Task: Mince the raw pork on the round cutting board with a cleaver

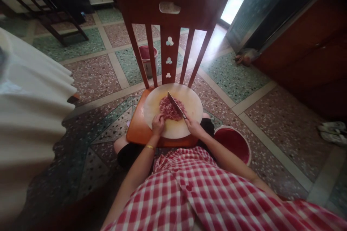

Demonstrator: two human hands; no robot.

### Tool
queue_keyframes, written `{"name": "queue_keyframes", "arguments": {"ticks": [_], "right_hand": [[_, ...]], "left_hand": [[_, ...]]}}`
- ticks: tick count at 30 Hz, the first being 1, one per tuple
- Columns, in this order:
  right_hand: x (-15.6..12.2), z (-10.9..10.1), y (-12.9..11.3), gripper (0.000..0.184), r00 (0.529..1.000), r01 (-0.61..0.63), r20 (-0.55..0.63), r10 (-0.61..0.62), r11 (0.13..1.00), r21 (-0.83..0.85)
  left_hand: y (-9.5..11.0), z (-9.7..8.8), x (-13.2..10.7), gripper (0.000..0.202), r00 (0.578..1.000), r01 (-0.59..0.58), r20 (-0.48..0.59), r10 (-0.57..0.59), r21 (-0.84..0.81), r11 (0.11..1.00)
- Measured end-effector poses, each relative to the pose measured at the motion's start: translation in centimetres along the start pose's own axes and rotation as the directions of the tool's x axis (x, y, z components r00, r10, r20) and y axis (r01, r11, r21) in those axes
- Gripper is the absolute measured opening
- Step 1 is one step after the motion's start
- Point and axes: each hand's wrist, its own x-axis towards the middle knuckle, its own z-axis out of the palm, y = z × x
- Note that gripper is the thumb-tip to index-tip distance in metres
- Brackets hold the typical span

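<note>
A round pale cutting board rests on the seat of a wooden chair, with a heap of chopped raw meat on it. My right hand is closed round the handle of a kitchen knife. Its blade lies across the meat, tip pointing away and to the left. At the near left edge of the heap is my left hand, fingers curled inward. Whether they pinch a bit of meat is hidden.
The wooden chair faces me, its tall back beyond the board. A red-lined bucket stands by my right leg, another bucket behind the chair. On the left hangs a pale tablecloth; shoes lie far right.
</note>
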Motion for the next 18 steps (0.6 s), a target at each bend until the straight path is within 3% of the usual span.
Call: {"name": "queue_keyframes", "arguments": {"ticks": [2, 4, 8, 11, 13, 15, 18], "right_hand": [[-0.5, -0.2, 0.7, 0.049, 1.000, -0.013, 0.005, 0.013, 0.989, 0.149], [-2.0, -0.6, 1.3, 0.053, 0.998, -0.063, 0.026, 0.058, 0.922, 0.383], [-6.6, -0.7, 3.3, 0.064, 0.963, -0.244, 0.121, 0.241, 0.584, 0.774], [-9.4, -0.1, 5.8, 0.062, 0.914, -0.315, 0.185, 0.362, 0.343, 0.885], [-10.3, 0.5, 7.3, 0.055, 0.882, -0.334, 0.217, 0.418, 0.230, 0.914], [-10.3, 1.2, 8.4, 0.050, 0.860, -0.338, 0.232, 0.454, 0.167, 0.926], [-8.7, 2.6, 8.8, 0.051, 0.861, -0.344, 0.243, 0.446, 0.159, 0.925]], "left_hand": [[-0.1, 0.0, 0.1, 0.024, 1.000, -0.004, 0.001, 0.004, 0.000, 1.000], [0.0, 0.0, 0.1, 0.024, 1.000, -0.011, 0.005, 0.011, 0.000, 1.000], [0.3, 0.0, 0.1, 0.025, 0.999, -0.019, 0.026, 0.018, 0.033, 0.999], [0.4, 0.0, 0.1, 0.026, 0.999, -0.013, 0.045, 0.010, 0.054, 0.998], [0.4, 0.0, 0.1, 0.027, 0.999, -0.012, 0.053, 0.008, 0.067, 0.998], [0.3, 0.1, 0.1, 0.026, 0.998, -0.013, 0.060, 0.009, 0.080, 0.997], [0.2, 0.1, 0.1, 0.026, 0.998, -0.016, 0.058, 0.011, 0.089, 0.996]]}}
